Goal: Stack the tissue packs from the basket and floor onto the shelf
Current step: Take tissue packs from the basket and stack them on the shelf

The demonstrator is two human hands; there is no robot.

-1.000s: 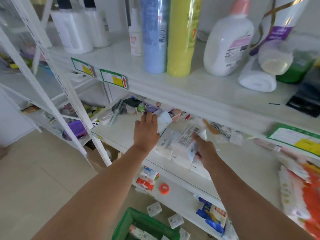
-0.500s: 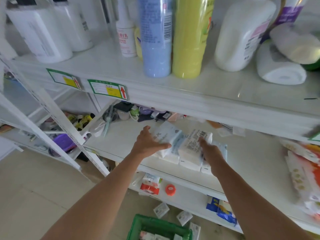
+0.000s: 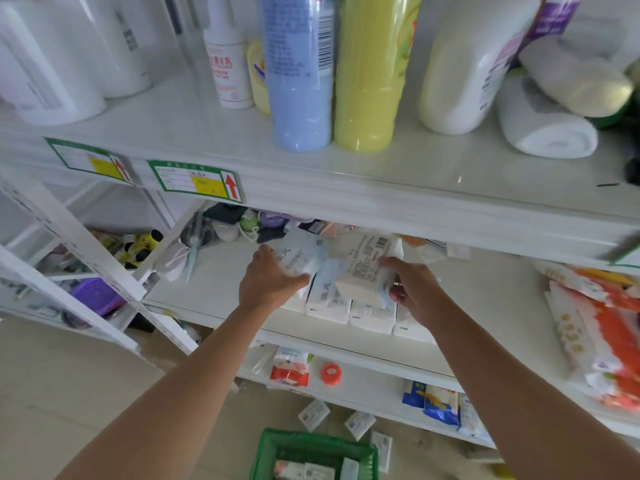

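At shelf (image 3: 214, 296) edge, tissue packs (image 3: 329, 301).

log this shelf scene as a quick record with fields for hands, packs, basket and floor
left hand: grips a pale blue plastic-wrapped tissue pack over the row
right hand: grips a white tissue pack with black barcode print, tilted over the row
shelf row: white rectangular tissue packs side by side on the white middle shelf
basket: green plastic basket on the floor, some packs inside
floor: three small white packs loose near the basket
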